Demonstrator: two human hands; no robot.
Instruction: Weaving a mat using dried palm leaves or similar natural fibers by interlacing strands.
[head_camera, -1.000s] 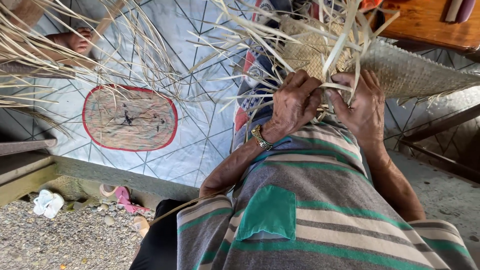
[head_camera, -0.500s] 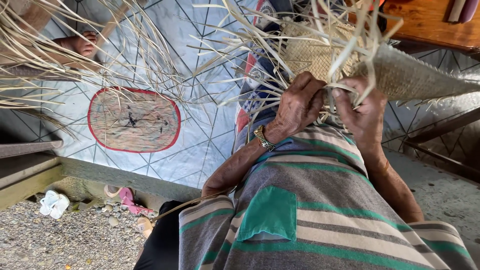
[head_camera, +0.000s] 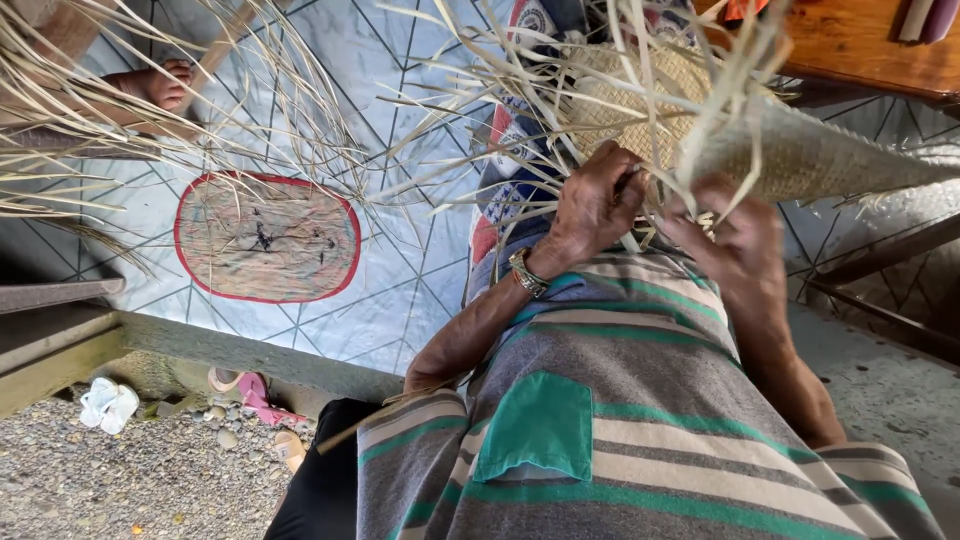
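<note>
Both hands raised close together — left (head_camera: 597, 200) and right (head_camera: 735, 245) — fingers curled, forearms bent upward.

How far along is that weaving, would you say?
A stretch of woven mat already looks tightly finished. The left hand and right hand are working strips at its edge. Many loose strips fan out unwoven, so a good deal seems left.

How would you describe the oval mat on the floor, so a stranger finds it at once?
Start at the pale floor covering with dark geometric lines, left of the person's hands. On it lies the oval mat. Only it is brownish with a red border; the loose straw strips nearby are thin and pale.
</note>
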